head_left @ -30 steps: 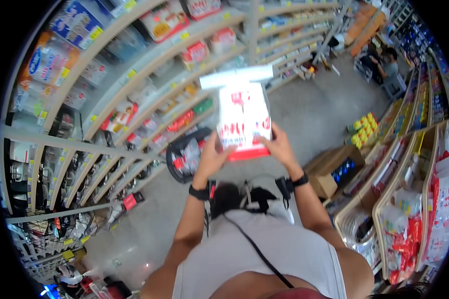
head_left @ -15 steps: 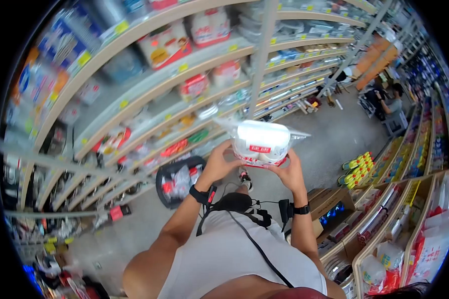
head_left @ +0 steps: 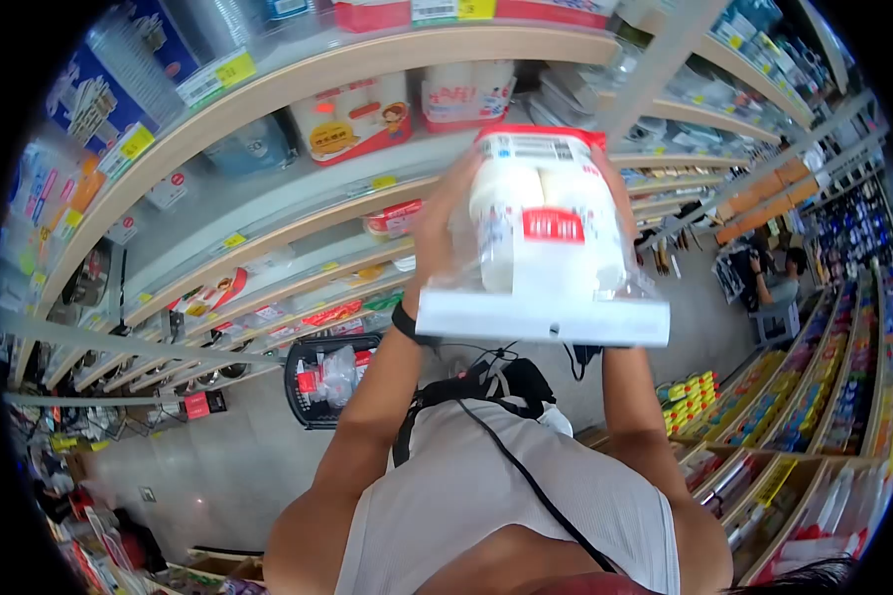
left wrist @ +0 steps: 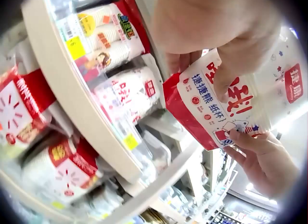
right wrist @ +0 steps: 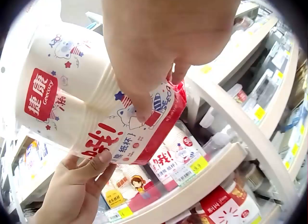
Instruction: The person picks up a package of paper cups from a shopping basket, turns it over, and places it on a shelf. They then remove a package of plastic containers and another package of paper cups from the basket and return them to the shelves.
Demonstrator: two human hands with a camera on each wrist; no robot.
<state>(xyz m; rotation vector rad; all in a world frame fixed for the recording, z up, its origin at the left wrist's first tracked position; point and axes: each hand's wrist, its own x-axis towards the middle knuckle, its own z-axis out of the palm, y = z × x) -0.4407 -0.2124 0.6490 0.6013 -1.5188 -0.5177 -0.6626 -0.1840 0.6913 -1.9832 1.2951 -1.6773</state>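
Observation:
Between both hands is a pack of paper cups [head_left: 551,258] in a clear bag with red print, its white header strip [head_left: 546,319] toward the body. My left hand [head_left: 445,223] grips the pack's left side; in the right wrist view the left hand's thumb [right wrist: 96,161] lies on the printed face. My right hand [head_left: 620,198] holds the opposite side, mostly hidden by the pack in the head view. The left wrist view shows the right hand [left wrist: 264,159] with its thumb on the print. Just beyond the pack, a similar cup pack [head_left: 466,94] stands on a shelf.
A curved shelf edge [head_left: 387,55] with price tags runs ahead, beside another cup pack [head_left: 352,119]. A grey upright post [head_left: 655,74] stands right of the pack. A black basket [head_left: 313,382] holding packages sits on the floor. Further off is a seated person [head_left: 782,288].
The cup pack has been tipped, its header strip now toward the body, and raised closer to the shelf. The shelves appear nearer. Both hands keep hold.

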